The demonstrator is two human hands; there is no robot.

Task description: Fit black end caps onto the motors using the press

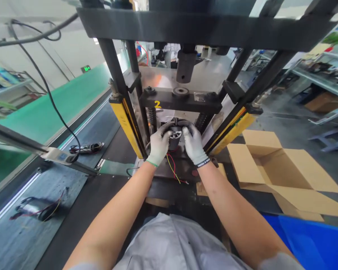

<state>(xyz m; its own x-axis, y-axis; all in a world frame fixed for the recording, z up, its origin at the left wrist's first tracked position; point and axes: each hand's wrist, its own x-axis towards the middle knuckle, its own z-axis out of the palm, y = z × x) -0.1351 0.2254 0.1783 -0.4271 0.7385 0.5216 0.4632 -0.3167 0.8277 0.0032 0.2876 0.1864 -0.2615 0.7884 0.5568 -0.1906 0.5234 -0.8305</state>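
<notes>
My left hand (159,145) and my right hand (193,144), both in white gloves with dark fingertips, are closed around an upright small electric motor (174,143). My fingers curl over its top from either side and partly cover it; a slotted, light-coloured part shows between my thumbs. Red and yellow wires (173,168) trail from its base toward me. The motor stands low inside a black press frame (202,30), below a crossbar (186,102) marked with a yellow 2. Above that bar hangs a dark cylindrical ram (185,66).
Yellow guards (126,127) flank the press. To the left, a conveyor (81,165) carries a motor (38,207) with loose wires and another cylindrical part (86,148). An opened cardboard box (287,168) and a blue bin (310,240) stand to the right.
</notes>
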